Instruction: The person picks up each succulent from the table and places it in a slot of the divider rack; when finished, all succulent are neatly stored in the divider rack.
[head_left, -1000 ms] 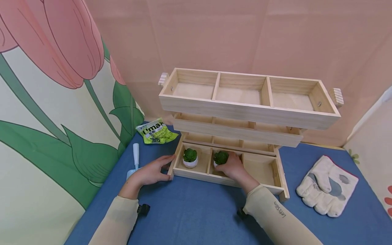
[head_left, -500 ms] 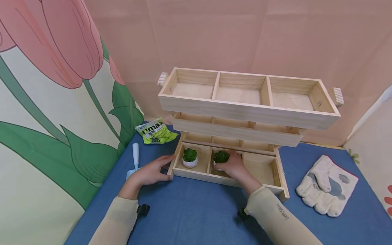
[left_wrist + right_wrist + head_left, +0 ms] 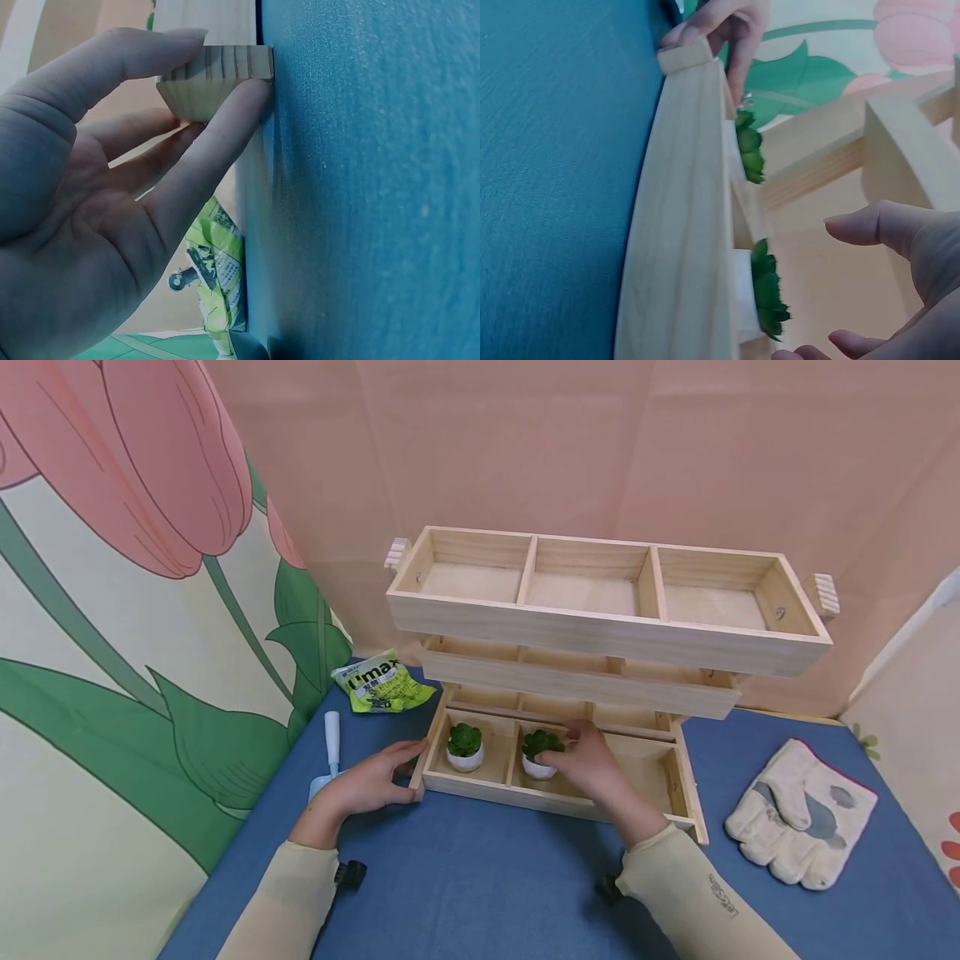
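Note:
A tiered wooden planter stand (image 3: 600, 642) with divided boxes stands on the blue cloth. My left hand (image 3: 372, 787) grips the front end of its left base rail (image 3: 217, 64), thumb on one side and fingers on the other. One small potted succulent (image 3: 465, 745) sits upright in the bottom front box's left compartment. Another potted succulent (image 3: 538, 755) is upright in the middle compartment. Beside it hovers my right hand (image 3: 592, 766); in the right wrist view its thumb and fingers are spread apart, with a gap between them and the leaves (image 3: 768, 292).
Left of the stand lie a green Umax packet (image 3: 382, 683) and a light-blue shovel (image 3: 333, 747) with a white handle. White work gloves (image 3: 806, 818) rest at the right. The stand's upper boxes overhang the bottom one.
My right hand has let go of the middle succulent and drawn slightly right, showing more of its white pot. My left hand keeps its place on the stand.

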Available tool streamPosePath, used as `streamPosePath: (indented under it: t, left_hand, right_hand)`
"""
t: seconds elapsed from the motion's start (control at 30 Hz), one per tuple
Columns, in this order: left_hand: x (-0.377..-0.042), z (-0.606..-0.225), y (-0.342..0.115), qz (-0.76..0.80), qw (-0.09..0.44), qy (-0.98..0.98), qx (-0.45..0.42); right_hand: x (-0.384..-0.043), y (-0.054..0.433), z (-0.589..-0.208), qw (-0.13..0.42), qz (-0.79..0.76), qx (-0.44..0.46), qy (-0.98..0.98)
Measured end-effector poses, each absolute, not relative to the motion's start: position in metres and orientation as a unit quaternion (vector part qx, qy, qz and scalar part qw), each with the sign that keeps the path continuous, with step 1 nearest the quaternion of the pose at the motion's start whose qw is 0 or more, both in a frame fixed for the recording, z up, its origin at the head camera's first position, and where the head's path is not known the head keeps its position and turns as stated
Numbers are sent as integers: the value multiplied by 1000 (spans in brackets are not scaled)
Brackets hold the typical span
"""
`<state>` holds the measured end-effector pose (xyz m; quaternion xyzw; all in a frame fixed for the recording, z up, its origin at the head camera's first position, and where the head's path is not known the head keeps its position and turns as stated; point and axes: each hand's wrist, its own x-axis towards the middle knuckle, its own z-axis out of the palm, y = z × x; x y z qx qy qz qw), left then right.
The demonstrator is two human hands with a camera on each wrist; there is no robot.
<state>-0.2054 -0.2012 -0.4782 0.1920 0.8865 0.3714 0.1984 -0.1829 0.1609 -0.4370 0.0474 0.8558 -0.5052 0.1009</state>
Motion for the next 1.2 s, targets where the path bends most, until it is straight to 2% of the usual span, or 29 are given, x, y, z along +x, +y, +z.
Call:
streamPosePath:
  t: [0.77,1.2]
  left_hand:
    - [-206,-480,-203,372,197,887,191]
    - [-205,-480,-201,372,197,887,188]
  right_hand:
    - [-131,209,-389,108,-499,12,860]
    - [-107,246,-389,87,-478,32,873]
